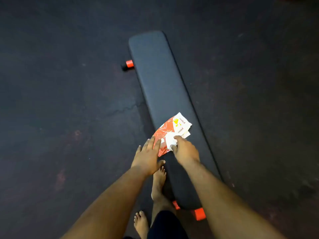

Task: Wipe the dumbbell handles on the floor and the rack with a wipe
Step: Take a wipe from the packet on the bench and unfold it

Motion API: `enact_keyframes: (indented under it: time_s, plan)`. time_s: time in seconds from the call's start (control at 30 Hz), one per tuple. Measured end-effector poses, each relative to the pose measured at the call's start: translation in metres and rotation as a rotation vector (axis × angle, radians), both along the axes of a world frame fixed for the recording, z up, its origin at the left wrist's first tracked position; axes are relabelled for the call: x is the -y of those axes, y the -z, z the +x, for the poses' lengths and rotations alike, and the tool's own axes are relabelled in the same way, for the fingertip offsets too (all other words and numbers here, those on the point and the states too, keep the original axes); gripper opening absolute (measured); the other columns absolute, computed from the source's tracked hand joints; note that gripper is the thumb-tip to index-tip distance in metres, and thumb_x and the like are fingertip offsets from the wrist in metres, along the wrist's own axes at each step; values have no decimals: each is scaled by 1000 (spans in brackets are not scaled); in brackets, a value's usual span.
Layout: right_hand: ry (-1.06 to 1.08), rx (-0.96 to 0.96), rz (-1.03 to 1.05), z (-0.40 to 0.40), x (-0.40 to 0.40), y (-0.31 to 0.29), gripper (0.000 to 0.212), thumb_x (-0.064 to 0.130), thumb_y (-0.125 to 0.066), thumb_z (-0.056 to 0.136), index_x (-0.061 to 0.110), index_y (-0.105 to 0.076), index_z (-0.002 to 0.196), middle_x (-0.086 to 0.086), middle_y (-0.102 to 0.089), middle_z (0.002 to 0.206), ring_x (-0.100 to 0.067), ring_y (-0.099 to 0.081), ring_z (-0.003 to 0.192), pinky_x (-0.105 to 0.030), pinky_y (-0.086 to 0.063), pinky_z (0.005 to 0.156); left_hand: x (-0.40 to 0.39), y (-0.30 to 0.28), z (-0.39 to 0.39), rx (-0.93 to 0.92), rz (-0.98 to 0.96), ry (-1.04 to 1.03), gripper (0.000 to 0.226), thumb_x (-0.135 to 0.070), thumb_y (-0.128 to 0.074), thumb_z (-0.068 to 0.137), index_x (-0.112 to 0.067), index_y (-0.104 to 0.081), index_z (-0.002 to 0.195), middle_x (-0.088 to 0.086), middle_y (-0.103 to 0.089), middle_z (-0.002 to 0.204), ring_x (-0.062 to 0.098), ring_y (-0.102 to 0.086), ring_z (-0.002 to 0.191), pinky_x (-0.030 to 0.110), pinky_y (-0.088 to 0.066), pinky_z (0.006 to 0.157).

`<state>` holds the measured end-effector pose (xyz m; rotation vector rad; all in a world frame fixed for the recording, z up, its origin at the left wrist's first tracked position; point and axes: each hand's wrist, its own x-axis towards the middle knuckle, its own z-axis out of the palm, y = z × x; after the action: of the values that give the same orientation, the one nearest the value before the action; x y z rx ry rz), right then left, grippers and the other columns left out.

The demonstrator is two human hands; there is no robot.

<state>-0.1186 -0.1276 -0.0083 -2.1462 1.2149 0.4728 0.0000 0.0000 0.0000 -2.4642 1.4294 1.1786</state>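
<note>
Down on the dark floor (60,118), a long black bench (162,80) runs from the near edge away into the middle of the view, with an orange-capped foot (129,64) poking out at its far left side and two more orange caps (199,213) at the near end. Left of the bench, the left hand (148,156) lies flat with its fingers straight and slightly spread, the fingertips pressing on the near corner of the pack (170,131) of wipes, thumb held out to the side over the bench edge. That pack, orange and white with yellow marks, lies on the bench top toward its near half, slanting across the pad. A white wipe (170,141) sticks out of the pack's near end. Just right of it, the right hand (185,150) comes over the bench with fingers curled, thumb and forefinger pinching the wipe. Both forearms reach in from the bottom edge. Below the hands, two bare feet (158,183) stand on the floor beside the bench. Dumbbells and rack do not show.
</note>
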Motion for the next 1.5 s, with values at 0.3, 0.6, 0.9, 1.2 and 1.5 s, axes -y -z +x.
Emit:
enact_keyframes:
  time_s: [0.3, 0.6, 0.9, 1.2, 1.5]
  plan:
    - [-153, -175, 16, 18, 28, 65, 27, 30, -50, 102, 21, -54, 127, -5, -62, 124, -28, -59, 113, -34, -45, 79, 61, 77, 16, -3, 140, 225, 88, -46, -51, 103, -23, 9, 162, 1, 17, 170, 22, 11, 157, 53, -5, 126]
    - [508, 135, 140, -8, 79, 31, 21, 23, -61, 94, 14, -65, 112, -7, -71, 111, -27, -64, 96, -27, -41, 66, 88, 53, 22, -93, 128, 160, 89, -54, -52, 100, -23, 3, 163, 1, 7, 171, 23, 2, 158, 56, -5, 126]
    - [472, 432, 326, 64, 18, -82, 7, 15, -69, 92, 17, -63, 93, 1, -66, 79, -12, -60, 71, -29, -48, 66, 60, -84, 63, -810, -220, -896, 31, -39, -54, 105, -15, -73, 101, 4, -78, 91, 9, -73, 86, 37, -58, 89]
    - [223, 578, 547, 212, -81, -220, 39, 23, -79, 83, 21, -60, 117, -10, -70, 89, -18, -66, 79, -37, -52, 71, -88, -215, 199, -676, -476, -1178, 9, -19, -62, 101, -12, -68, 104, 8, -75, 96, 17, -70, 79, 33, -56, 73]
    - [-252, 611, 516, 398, -248, -309, 12, 20, -70, 94, 18, -71, 105, 0, -75, 95, -5, -66, 80, -21, -48, 70, -294, -306, 350, -581, -772, -1297, 17, -21, -70, 96, -10, -58, 100, 15, -75, 101, 23, -74, 86, 42, -60, 79]
